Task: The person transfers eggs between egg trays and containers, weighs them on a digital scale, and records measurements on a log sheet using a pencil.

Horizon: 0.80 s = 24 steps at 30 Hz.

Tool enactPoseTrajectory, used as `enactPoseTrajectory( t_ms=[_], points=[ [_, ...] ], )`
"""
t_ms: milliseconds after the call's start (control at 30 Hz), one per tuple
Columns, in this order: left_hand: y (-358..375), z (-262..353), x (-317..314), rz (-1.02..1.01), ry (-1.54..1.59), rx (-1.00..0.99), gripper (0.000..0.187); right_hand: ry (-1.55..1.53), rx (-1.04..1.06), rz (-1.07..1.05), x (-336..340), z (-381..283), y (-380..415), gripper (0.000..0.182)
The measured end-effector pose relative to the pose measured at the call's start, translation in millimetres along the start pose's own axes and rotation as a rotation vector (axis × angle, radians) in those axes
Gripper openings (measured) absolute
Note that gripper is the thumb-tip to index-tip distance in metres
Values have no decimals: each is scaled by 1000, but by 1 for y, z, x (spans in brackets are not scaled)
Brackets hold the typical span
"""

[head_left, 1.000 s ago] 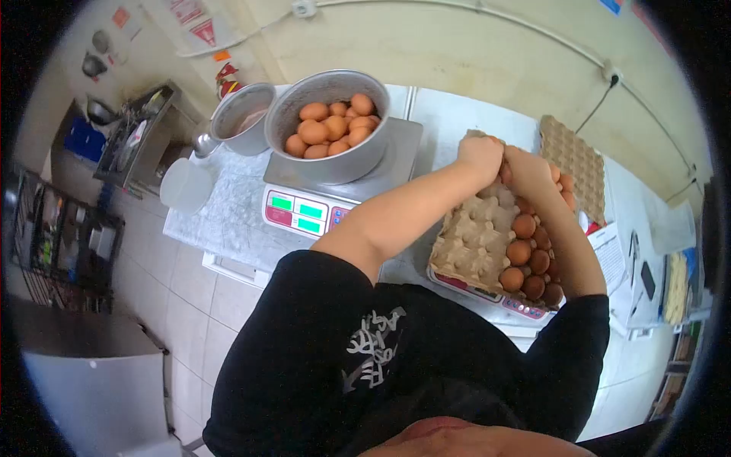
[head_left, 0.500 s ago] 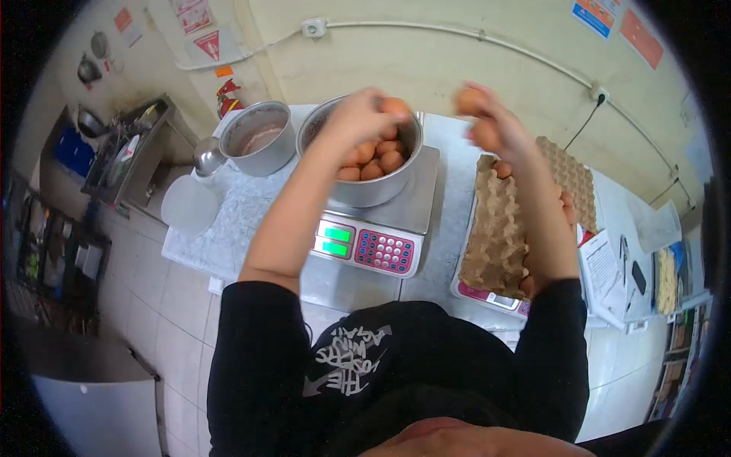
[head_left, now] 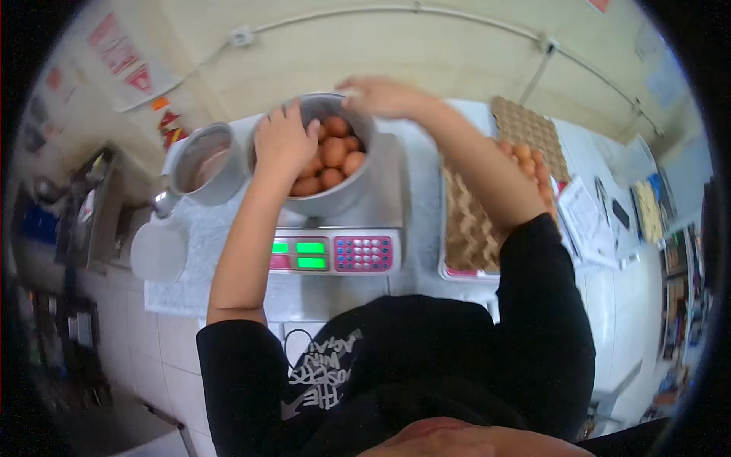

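Brown eggs [head_left: 333, 152] fill much of a round metal pot [head_left: 339, 202], which stands on a digital scale [head_left: 384, 186] with lit green displays. My left hand [head_left: 285, 141] is over the pot's left side, palm down and fingers spread, beside the eggs. Above the pot's back right rim, my right hand [head_left: 381, 97] is blurred, with its fingers stretched out to the left and no egg showing in it. Under my right forearm lies a cardboard egg tray [head_left: 468, 228], and more eggs [head_left: 529, 160] show just past the arm.
A second metal pot [head_left: 205, 164] stands left of the scale, near a white round lid [head_left: 158, 250]. Another egg tray [head_left: 529, 129] lies at the back right. Papers [head_left: 586, 217] and a dark phone [head_left: 620, 214] are on the right, with the wall behind the table.
My right hand has moved left from over the egg tray to the pot, and its two eggs no longer show. My left hand has lowered into the pot's left side, its egg gone from view.
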<state>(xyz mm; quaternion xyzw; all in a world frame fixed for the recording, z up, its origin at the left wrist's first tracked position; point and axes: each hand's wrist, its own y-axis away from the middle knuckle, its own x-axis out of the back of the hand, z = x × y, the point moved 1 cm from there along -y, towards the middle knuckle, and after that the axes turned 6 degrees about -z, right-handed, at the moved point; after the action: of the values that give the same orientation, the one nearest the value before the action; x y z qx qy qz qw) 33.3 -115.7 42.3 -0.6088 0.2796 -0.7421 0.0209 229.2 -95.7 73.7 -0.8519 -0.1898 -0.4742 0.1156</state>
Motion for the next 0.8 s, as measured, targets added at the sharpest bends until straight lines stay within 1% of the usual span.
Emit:
enactPoseTrajectory(
  t_ms=[33, 100, 167, 233, 300, 333, 400, 433, 500, 533, 567, 633, 667, 733, 767, 800],
  points=[
    [-3, 24, 4, -29, 28, -30, 46, -32, 87, 85, 22, 15, 27, 43],
    [-10, 81, 10, 7, 268, -218, 42, -35, -38, 92, 55, 53, 74, 39],
    [-17, 138, -18, -130, 352, -347, 40, 266, -160, 21, 60, 116, 111, 43],
    [-15, 193, -43, -297, 374, -359, 38, 288, -455, -83, 45, 135, 159, 42],
    [-14, 231, -66, -449, 329, -331, 48, 515, -452, 14, 34, 154, 181, 35],
    [-16, 240, -89, -440, 334, -332, 48, 524, -451, 17, 32, 162, 186, 35],
    [-19, 257, -133, -244, 303, -457, 46, 486, -357, -27, 24, 179, 193, 30],
    [-26, 262, -138, -252, 298, -468, 46, 475, -365, -21, 19, 187, 194, 30],
    [-38, 263, -150, -408, 234, -478, 42, 536, -305, 81, 5, 201, 192, 28],
    [-43, 263, -144, -430, 182, -520, 37, 551, -252, 128, 5, 207, 190, 30],
    [-49, 260, -145, -441, 173, -535, 37, 536, -263, 136, 9, 216, 192, 30],
    [-62, 254, -148, -459, 229, -619, 37, 212, -220, 140, 32, 215, 197, 30],
    [-61, 252, -149, -469, 226, -627, 37, 201, -228, 144, 42, 218, 201, 30],
    [-62, 246, -141, -257, 862, -313, 22, -598, -198, 563, 67, 232, 211, 33],
    [-69, 246, -138, -262, 858, -315, 22, -604, -199, 566, 75, 239, 215, 33],
    [-78, 243, -138, -337, 1546, 141, 19, -615, -301, 508, 80, 250, 222, 33]
  ],
)
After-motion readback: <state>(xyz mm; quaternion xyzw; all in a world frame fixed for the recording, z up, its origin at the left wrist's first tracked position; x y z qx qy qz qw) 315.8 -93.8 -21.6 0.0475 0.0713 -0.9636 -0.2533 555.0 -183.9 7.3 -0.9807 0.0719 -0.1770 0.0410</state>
